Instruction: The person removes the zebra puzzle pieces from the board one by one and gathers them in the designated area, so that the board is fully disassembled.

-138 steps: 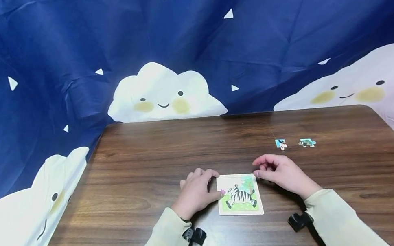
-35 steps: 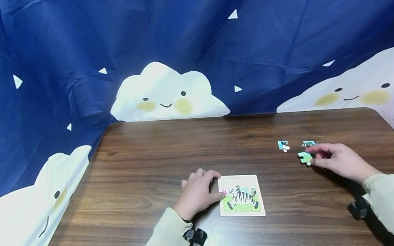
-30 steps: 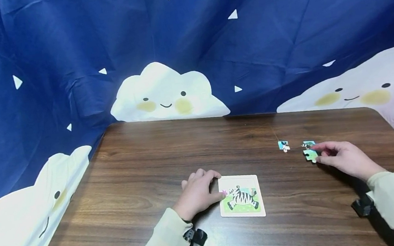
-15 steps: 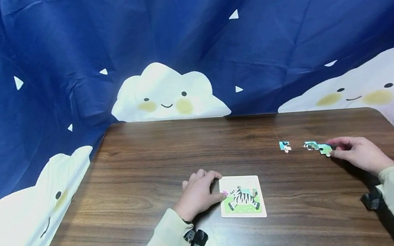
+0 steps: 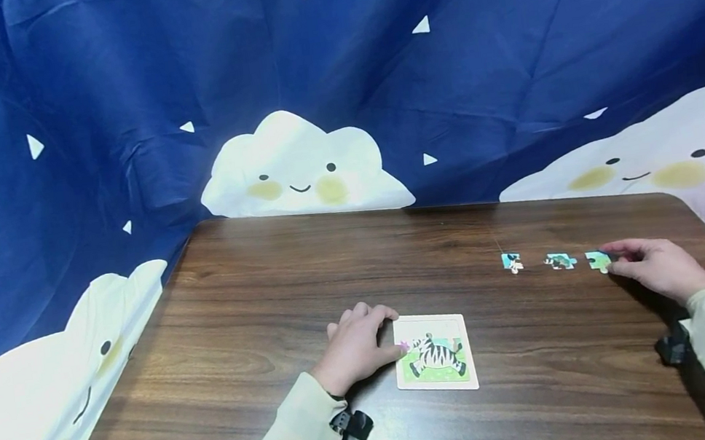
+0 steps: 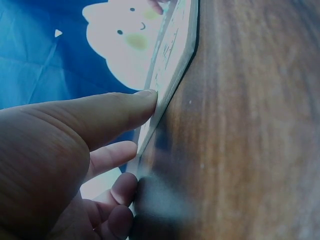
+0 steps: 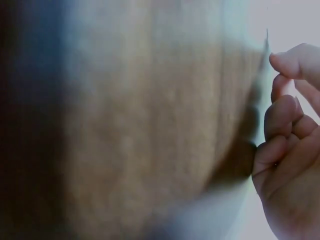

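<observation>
A square jigsaw puzzle board [image 5: 439,383] with a pale rim and a zebra picture lies on the table; its upper part shows bare backing. My left hand [image 5: 355,348] rests at its left side, the straight thumb touching the left edge and the index finger at the top left corner. Farther right, my right hand [image 5: 659,270] pinches a green and blue puzzle piece [image 5: 597,261] between thumb and index finger, low over or on the table. To its left lie a blue piece with zebra print [image 5: 512,263] and a blue-green piece [image 5: 559,261], apart from each other.
The brown wooden table [image 5: 255,283] reaches back to a blue cloth backdrop [image 5: 331,46] with white clouds and triangles. A small black camera [image 5: 672,348] sits on the right wrist; another camera [image 5: 353,424] is on the left.
The green and blue piece has come out of the board's upper right. My right hand has carried it right, past the two loose pieces. The left hand has stayed at the board.
</observation>
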`<state>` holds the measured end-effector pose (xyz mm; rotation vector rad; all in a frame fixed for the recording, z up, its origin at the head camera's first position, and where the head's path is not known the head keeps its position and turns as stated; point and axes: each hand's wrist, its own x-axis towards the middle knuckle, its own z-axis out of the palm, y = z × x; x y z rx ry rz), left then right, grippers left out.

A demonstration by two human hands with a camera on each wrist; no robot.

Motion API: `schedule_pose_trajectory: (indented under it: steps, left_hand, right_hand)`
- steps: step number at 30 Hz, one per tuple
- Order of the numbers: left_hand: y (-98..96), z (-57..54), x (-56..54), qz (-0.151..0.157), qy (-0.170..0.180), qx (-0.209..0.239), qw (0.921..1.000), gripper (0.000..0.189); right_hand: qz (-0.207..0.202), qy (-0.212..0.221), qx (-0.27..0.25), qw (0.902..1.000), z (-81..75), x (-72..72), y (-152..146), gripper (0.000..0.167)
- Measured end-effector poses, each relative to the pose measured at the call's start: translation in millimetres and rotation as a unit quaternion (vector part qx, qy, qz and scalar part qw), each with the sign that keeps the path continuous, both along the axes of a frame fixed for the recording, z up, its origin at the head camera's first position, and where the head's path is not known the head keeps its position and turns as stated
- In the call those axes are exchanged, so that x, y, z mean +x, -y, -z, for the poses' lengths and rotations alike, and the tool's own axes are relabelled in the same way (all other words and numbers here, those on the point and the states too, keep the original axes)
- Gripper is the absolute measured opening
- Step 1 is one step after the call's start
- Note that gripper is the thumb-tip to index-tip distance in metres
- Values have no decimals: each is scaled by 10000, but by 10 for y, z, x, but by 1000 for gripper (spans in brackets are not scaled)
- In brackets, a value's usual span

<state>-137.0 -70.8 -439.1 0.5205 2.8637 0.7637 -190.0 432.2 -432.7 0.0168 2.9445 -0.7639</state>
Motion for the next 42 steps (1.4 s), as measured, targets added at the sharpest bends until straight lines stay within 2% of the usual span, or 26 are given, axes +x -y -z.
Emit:
schedule_pose_trajectory:
  steps: [8, 15, 19, 26, 32, 37, 42]
  left_hand:
    - [-5, 11, 2, 20, 10, 26, 10000, 51]
    - [-15, 20, 4, 23, -75, -28, 10000, 51]
    - [-16, 23, 3, 29, -97, -33, 9999, 52]
    - [-24, 12, -9, 33, -103, -50, 9999, 52]
    - [-20, 2, -2, 18, -85, -23, 10000, 52]
    - [-7, 2, -1, 58, -5, 45, 10000, 54]
    - [24, -11, -7, 170, 146, 106, 9997, 68]
  right_hand:
    - [32, 134, 70, 9999, -24, -36, -70, 49]
    - [15, 534, -16, 9986, -56, -58, -111, 55]
    - [5, 564, -58, 9984, -65, -54, -122, 58]
    - [51, -129, -249, 9996, -2, -16, -100, 53]
    - [262, -792, -513, 9952, 35, 60, -16, 46]
    - [425, -888, -948, 9906, 39, 146, 156, 43]
    - [327, -1157, -1153, 9860, 7, 220, 386, 37]
